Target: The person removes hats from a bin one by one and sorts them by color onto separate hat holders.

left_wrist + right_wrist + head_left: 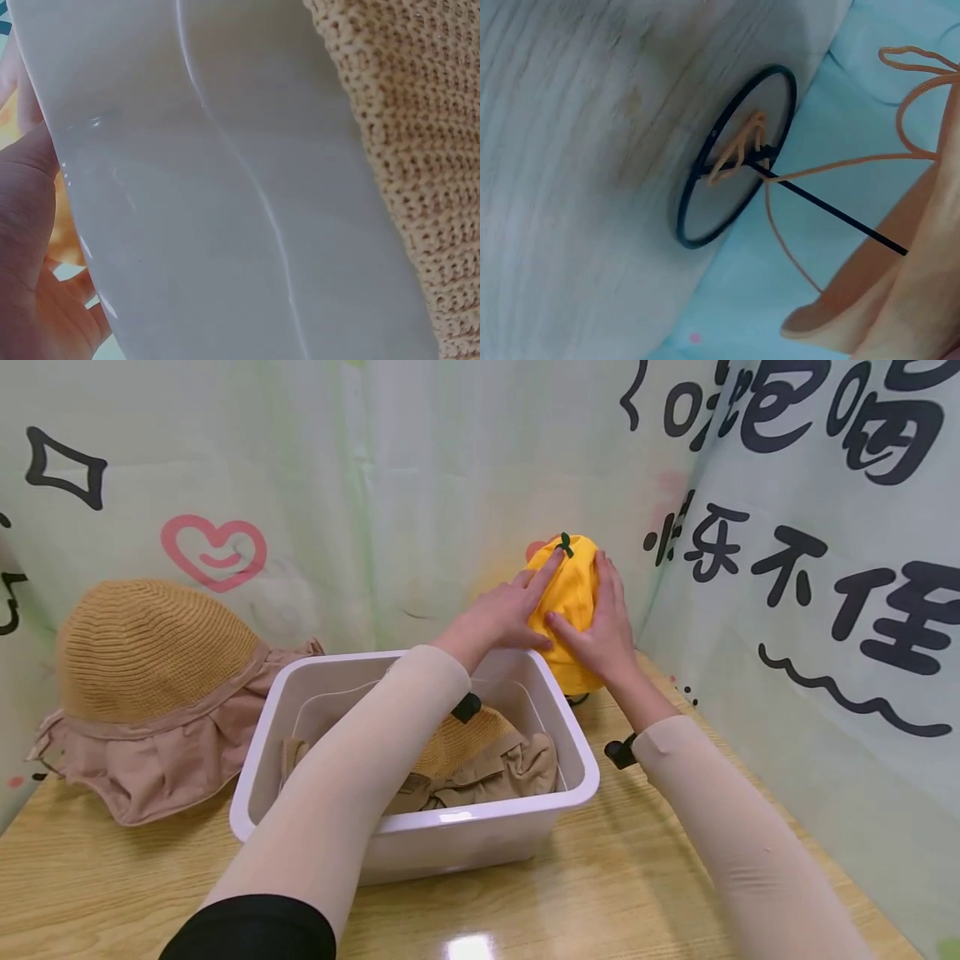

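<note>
A yellow cloth hat (573, 589) with a small green leaf on top stands behind the white bin's right corner. My left hand (498, 614) lies against its left side with fingers extended. From the other side, my right hand (603, 631) touches the hat with long straight fingers, its thumb across the front. Below the hat, the right wrist view shows a black rod (832, 210) rising from a round wire base, with an orange cord (851, 161) hanging down. The left wrist view catches part of my left hand (26, 217) past the bin's rim.
Inside the white bin (581, 768) lies a tan knitted hat (468, 739) with a brown fabric brim. To the left stands another knitted hat (153, 652) with a pink ruffled brim. A printed curtain (450, 485) hangs behind the wooden table (600, 877).
</note>
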`<action>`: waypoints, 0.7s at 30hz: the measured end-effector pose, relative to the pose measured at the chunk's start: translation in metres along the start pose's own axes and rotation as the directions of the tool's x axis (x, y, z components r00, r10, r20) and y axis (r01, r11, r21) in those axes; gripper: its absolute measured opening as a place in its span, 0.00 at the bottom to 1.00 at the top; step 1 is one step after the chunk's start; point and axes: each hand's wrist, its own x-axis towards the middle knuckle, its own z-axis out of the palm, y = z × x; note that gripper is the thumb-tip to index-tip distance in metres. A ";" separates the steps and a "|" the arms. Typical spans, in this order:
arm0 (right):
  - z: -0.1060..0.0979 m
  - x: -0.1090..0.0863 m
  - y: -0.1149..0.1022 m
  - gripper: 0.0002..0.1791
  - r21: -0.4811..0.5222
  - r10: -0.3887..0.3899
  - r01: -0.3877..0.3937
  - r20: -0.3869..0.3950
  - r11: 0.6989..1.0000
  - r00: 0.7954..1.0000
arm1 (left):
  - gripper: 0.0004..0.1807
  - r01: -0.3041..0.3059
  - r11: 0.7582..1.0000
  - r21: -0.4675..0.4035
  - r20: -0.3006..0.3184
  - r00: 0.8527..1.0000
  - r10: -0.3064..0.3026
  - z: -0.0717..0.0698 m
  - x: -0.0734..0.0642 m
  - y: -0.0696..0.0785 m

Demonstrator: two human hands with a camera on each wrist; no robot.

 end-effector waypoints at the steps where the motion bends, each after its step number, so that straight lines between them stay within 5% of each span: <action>1: -0.001 0.001 -0.001 0.56 0.005 -0.001 0.001 -0.009 1.000 1.000 | 0.68 0.003 1.000 0.004 0.000 1.000 -0.003 0.000 0.000 0.000; 5: -0.013 0.015 -0.012 0.44 0.022 -0.023 0.024 -0.027 0.999 0.999 | 0.69 0.007 1.000 0.006 0.010 1.000 -0.007 0.001 0.000 0.000; 8: -0.028 0.035 -0.025 0.34 0.038 0.001 -0.004 0.079 0.999 0.997 | 0.69 0.007 1.000 0.003 0.010 1.000 -0.007 0.000 0.000 -0.001; 14: -0.043 0.063 -0.038 0.39 -0.033 0.203 -0.204 0.319 0.978 0.926 | 0.69 0.023 1.000 0.006 -0.023 0.999 -0.023 -0.002 -0.001 -0.004; 21: -0.037 0.063 -0.028 0.42 0.020 0.354 -0.379 0.311 0.925 0.882 | 0.66 0.011 1.000 0.001 -0.012 1.000 -0.011 -0.003 -0.002 -0.001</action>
